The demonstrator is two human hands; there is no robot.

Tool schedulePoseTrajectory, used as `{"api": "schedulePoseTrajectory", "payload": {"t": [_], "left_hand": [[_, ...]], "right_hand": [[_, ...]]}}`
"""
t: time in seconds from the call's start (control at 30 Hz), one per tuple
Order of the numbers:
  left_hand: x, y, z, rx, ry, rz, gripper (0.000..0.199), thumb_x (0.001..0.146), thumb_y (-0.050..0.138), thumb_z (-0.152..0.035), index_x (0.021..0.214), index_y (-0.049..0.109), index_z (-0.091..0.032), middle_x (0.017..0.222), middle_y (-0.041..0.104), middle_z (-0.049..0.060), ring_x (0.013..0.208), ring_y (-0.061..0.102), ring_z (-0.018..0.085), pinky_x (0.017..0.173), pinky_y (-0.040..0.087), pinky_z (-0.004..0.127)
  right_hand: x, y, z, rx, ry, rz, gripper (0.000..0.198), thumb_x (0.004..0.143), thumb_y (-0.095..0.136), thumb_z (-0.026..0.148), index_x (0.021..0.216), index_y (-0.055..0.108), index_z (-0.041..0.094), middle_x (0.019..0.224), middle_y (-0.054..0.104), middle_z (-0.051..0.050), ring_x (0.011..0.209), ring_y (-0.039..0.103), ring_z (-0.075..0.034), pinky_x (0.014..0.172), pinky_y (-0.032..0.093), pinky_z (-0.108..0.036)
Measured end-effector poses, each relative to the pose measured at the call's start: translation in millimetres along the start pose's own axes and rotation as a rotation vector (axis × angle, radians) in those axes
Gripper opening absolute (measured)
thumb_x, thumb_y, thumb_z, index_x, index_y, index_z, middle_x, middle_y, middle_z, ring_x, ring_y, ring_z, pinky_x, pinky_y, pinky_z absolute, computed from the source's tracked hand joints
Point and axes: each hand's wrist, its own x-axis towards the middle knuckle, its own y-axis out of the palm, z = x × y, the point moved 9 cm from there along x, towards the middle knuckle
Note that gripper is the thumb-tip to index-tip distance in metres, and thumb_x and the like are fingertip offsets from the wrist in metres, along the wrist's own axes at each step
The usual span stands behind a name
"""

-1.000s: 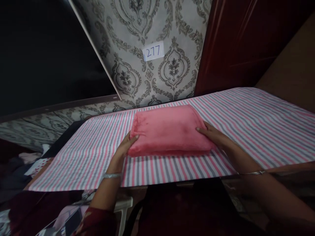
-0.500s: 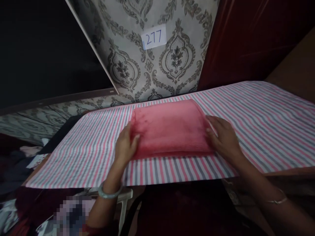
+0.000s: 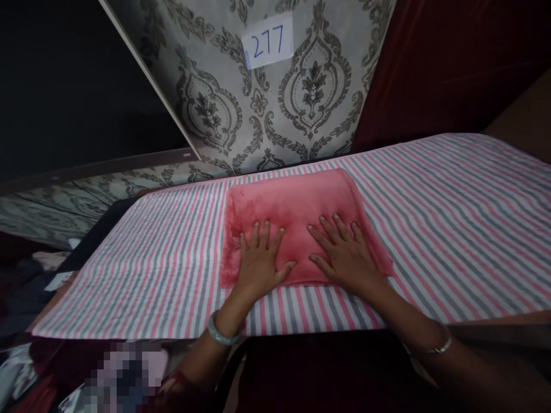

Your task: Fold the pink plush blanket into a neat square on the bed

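A folded pink plush cloth [image 3: 297,201] lies on the striped tablecloth [image 3: 163,246], in the middle of the table. My left hand [image 3: 259,264] rests flat on the left part of its near half, fingers spread. Palm down with fingers apart, my right hand [image 3: 346,252] lies on the cloth's right part. Neither hand grips anything. The cloth's right edge slants outward past my right hand, and its near edge is partly hidden under my hands.
Behind the table is a patterned wall with a paper marked 277 [image 3: 267,41]. A dark screen [image 3: 86,86] stands at the back left, a dark red panel [image 3: 443,69] at the back right. Clothes [image 3: 47,261] lie low on the left, beside a blurred patch.
Both hands have moved from the cloth's left and right sides inward onto its top, and their fingers have spread flat. The view has shifted slightly.
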Motion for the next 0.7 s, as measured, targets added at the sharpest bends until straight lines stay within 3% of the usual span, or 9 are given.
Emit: {"api": "schedulePoseTrajectory", "payload": {"t": [0.23,0.4,0.5,0.6,0.7], "left_hand": [[-0.9,-8.6,-1.5,-0.017,0.021,-0.071,0.075,0.09,0.048,-0.061,0.154,0.029,-0.027,0.164,0.015,0.01,0.15,0.007,0.038,0.116,0.005,0.066],[-31.7,-16.2,8.1,0.027,0.116,-0.075,0.075,0.089,0.053,-0.056,0.154,0.029,-0.025,0.161,0.026,0.012,0.15,0.016,0.033,0.119,0.007,0.06],[-55.6,-17.1,26.2,0.092,0.134,-0.124,0.078,0.084,0.063,-0.039,0.154,0.029,-0.027,0.16,0.028,0.012,0.149,0.02,0.034,0.119,0.006,0.062],[-67.3,-17.9,45.3,0.135,0.125,-0.178,0.079,0.079,0.06,-0.013,0.152,0.032,-0.024,0.158,0.032,0.014,0.147,0.024,0.034,0.118,0.018,0.059],[-68.7,-20.7,51.6,0.141,0.185,-0.226,0.078,0.075,0.054,-0.002,0.149,0.038,-0.021,0.151,0.041,0.017,0.143,0.033,0.034,0.112,0.032,0.054]], "right_hand": [[-2.8,-3.4,-0.1,0.031,-0.054,-0.03,0.063,0.095,0.046,0.051,0.152,0.036,0.029,0.161,0.026,-0.006,0.15,0.013,-0.033,0.118,0.009,-0.058],[-44.0,-11.5,-13.1,0.043,-0.187,-0.092,0.069,0.092,0.05,0.049,0.154,0.029,0.029,0.161,0.027,-0.006,0.148,0.02,-0.03,0.118,0.013,-0.058],[-68.2,-14.6,-33.5,0.016,-0.158,-0.151,0.071,0.092,0.049,0.039,0.157,0.019,0.032,0.161,0.026,-0.006,0.148,0.022,-0.031,0.115,0.018,-0.063],[-74.7,-13.4,-45.0,0.039,-0.159,-0.182,0.074,0.091,0.046,0.023,0.158,0.013,0.03,0.161,0.025,-0.007,0.148,0.022,-0.029,0.112,0.031,-0.056],[-68.8,-12.9,-43.7,0.074,-0.197,-0.218,0.083,0.084,0.046,0.008,0.158,0.012,0.027,0.158,0.03,-0.009,0.147,0.024,-0.029,0.112,0.037,-0.051]]}}
